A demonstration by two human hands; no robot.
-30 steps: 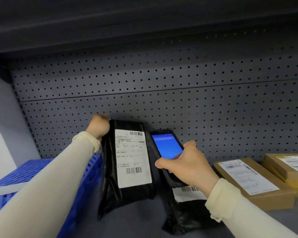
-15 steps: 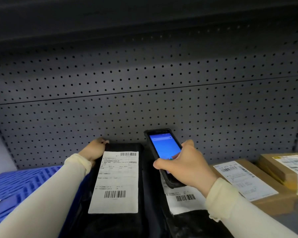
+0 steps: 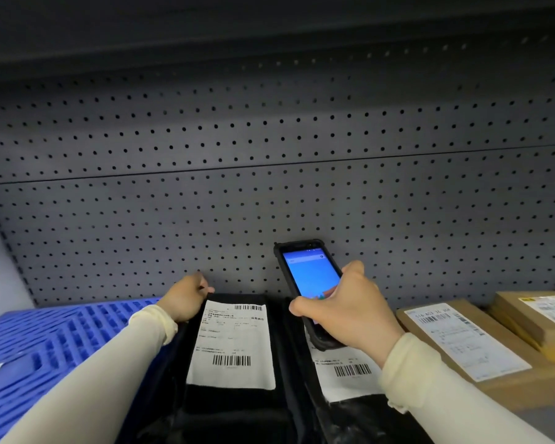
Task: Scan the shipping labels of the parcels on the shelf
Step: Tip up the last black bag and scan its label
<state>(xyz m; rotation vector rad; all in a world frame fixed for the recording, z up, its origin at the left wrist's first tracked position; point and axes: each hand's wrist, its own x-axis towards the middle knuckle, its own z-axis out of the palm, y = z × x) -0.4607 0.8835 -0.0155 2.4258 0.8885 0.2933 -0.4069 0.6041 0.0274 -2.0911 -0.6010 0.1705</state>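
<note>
On shelf (image 3: 526, 421), parcel label (image 3: 231, 344) barcoded, txt illegible

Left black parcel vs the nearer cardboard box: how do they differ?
The left black parcel is a soft, dark poly bag; the nearer cardboard box is rigid and brown. The left hand grips the parcel's top edge; nothing touches the box. The parcel's label faces the camera squarely; the box's label runs at an angle. Both carry white barcoded labels facing up.
</note>
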